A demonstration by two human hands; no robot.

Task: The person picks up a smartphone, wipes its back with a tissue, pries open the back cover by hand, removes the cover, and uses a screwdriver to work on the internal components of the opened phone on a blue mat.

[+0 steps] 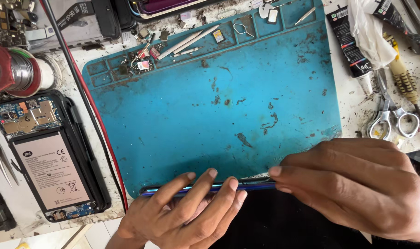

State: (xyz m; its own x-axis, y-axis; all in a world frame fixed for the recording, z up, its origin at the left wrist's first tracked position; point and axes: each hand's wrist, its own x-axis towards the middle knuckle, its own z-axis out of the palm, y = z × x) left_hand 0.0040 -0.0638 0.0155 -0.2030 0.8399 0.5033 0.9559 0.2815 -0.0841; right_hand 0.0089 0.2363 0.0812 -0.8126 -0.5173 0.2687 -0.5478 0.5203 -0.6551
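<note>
Fingers (205,184) of the left hand (182,216) curl up from below over the near edge of a thin blue-edged phone (210,186), pinning it at the bottom rim of the mat, while the right hand (357,189) lies flat over the phone's right part, its fingers pressed together and their tips on the same edge; both hands are closed on the phone, which is held on edge just at the front of the table (16,207), so only its slim side shows. Behind it spreads a large blue work mat (219,106), stained with dark smears and ringed with small moulded trays along its far side. Left of the mat lies an opened phone (48,161) with its white battery and circuit board bared, and a red and a black cable (87,110) run between it and the mat. A spool of solder wire (14,69) sits at the far left. Right of the mat lie a black tube (350,46), scissors (390,115) and a yellow-handled tool (403,74). White plastic picks (191,41) and tiny screws and chips (140,62) rest in the mat's trays.
</note>
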